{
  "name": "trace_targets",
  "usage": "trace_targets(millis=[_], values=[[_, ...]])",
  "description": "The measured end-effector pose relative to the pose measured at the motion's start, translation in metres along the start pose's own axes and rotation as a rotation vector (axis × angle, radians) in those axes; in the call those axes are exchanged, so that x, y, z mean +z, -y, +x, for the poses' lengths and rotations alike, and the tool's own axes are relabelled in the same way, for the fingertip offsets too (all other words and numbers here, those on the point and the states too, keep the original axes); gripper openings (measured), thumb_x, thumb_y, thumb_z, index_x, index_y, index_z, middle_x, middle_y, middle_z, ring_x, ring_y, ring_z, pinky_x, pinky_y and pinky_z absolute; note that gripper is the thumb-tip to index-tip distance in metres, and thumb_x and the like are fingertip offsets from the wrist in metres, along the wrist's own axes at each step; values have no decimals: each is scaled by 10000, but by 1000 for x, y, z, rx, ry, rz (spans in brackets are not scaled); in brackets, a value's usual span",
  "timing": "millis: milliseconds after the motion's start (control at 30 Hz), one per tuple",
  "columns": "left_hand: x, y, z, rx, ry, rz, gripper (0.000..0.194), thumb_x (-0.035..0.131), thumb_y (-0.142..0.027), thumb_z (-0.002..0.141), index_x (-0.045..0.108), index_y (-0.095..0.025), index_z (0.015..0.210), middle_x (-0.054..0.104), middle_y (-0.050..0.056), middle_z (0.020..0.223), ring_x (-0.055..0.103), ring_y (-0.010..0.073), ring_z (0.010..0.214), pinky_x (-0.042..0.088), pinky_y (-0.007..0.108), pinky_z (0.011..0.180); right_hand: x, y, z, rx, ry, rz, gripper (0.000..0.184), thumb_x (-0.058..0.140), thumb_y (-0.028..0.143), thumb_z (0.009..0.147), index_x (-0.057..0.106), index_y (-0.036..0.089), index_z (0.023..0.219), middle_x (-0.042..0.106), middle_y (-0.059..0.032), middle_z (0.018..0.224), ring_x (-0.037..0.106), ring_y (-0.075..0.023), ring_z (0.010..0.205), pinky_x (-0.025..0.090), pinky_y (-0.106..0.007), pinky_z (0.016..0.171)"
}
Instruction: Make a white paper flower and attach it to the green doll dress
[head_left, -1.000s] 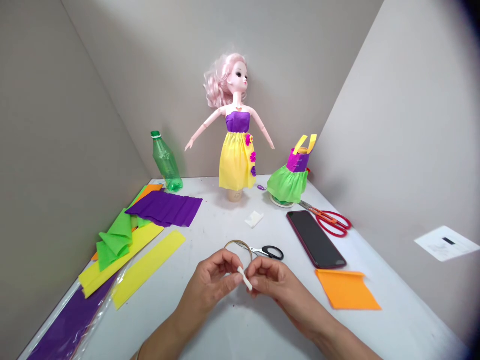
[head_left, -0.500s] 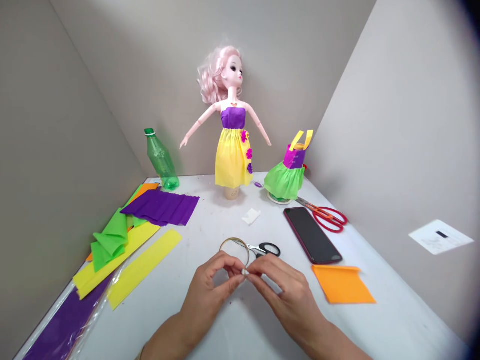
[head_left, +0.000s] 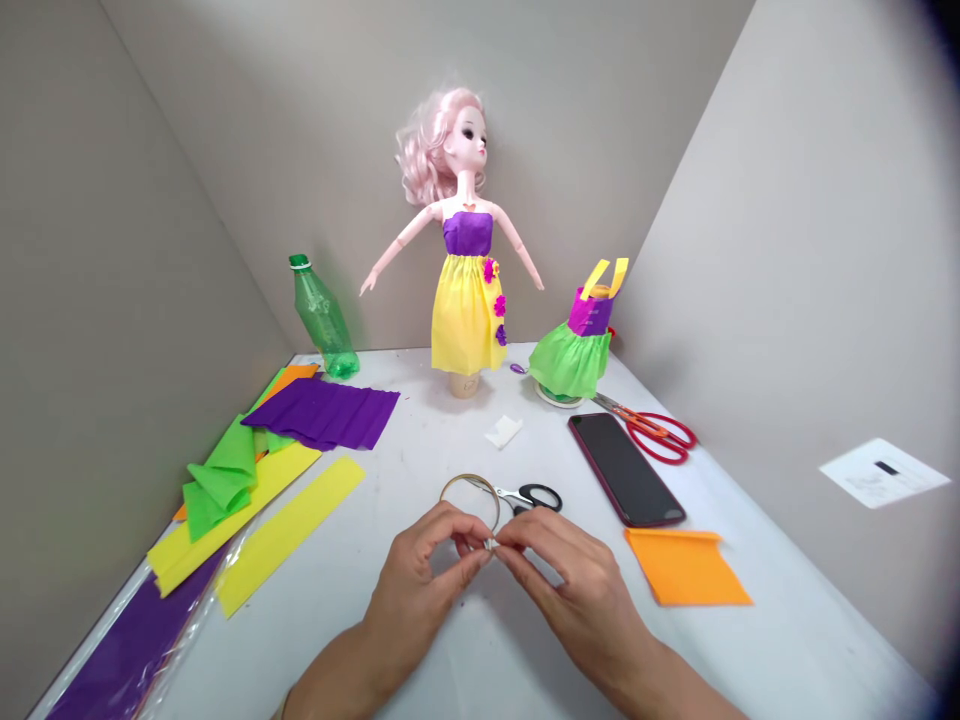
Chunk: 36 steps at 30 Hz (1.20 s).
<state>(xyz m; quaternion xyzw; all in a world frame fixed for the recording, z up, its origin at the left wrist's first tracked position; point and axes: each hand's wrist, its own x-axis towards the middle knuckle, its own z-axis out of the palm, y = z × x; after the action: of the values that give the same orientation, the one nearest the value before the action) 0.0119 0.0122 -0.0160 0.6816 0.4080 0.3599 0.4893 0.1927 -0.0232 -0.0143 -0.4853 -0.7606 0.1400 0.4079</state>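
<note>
A small white piece (head_left: pixel 491 544), too small to name surely, is pinched between the fingertips of both hands. My left hand (head_left: pixel 429 570) is closed on its left side, thumb below and fingers above. From the right, my right hand (head_left: pixel 562 575) pinches it in the same way. Just beyond the fingers lies a thin brownish ring (head_left: pixel 461 478), its near part hidden by my hands. Small black-handled scissors (head_left: pixel 541 496) rest beside the ring, their blades partly covered. Farther off on the table is a torn white scrap (head_left: pixel 504 431).
A doll (head_left: pixel 469 315) in a purple and yellow dress stands at the back, with a green bottle (head_left: pixel 324 320) to its left and a small green-skirted dress (head_left: pixel 574 355) to its right. A phone (head_left: pixel 626 470), red scissors (head_left: pixel 660 430), orange paper (head_left: pixel 688 570) and purple crepe paper (head_left: pixel 322 412) lie around.
Both hands stay almost in place, with only a slight shift of the fingertips on the small white piece. The whole view has shifted very slightly.
</note>
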Motion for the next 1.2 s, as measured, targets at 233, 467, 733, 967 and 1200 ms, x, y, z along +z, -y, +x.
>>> trace_targets(millis=[233,467,733,967,1200], values=[[1,-3,0,-4,-4,22,40,646,-199,827,677,-207,852,629,4,825,586,158,793,455,255,785,0,1,1,-6,-6,-5,118,521,171,939,623,213,901,679,-56,805,631,-183,740,486,-289,674],[1,-1,-1,11,9,26,50,631,-205,841,669,-214,873,624,5,840,581,158,800,450,257,790,1,2,-1,9,1,-3,131,496,141,923,601,205,879,645,-47,786,602,-175,728,467,-280,666],[1,-3,-1,15,6,25,47,640,-230,843,675,-211,868,635,11,851,581,161,800,448,258,785,-2,5,4,319,75,266,120,548,125,837,593,211,766,614,3,742,578,-145,708,458,-242,675],[1,-4,-2,17,8,37,47,634,-237,851,668,-205,858,632,11,851,581,158,804,445,254,782,-2,7,5,398,91,345,112,547,148,836,614,206,768,630,4,745,580,-148,720,456,-246,690],[1,-1,-2,60,-3,37,39,626,-227,864,661,-208,865,622,-1,839,578,143,795,439,241,775,2,5,1,238,-10,246,123,532,125,854,578,205,773,593,0,734,563,-142,693,453,-248,659]])
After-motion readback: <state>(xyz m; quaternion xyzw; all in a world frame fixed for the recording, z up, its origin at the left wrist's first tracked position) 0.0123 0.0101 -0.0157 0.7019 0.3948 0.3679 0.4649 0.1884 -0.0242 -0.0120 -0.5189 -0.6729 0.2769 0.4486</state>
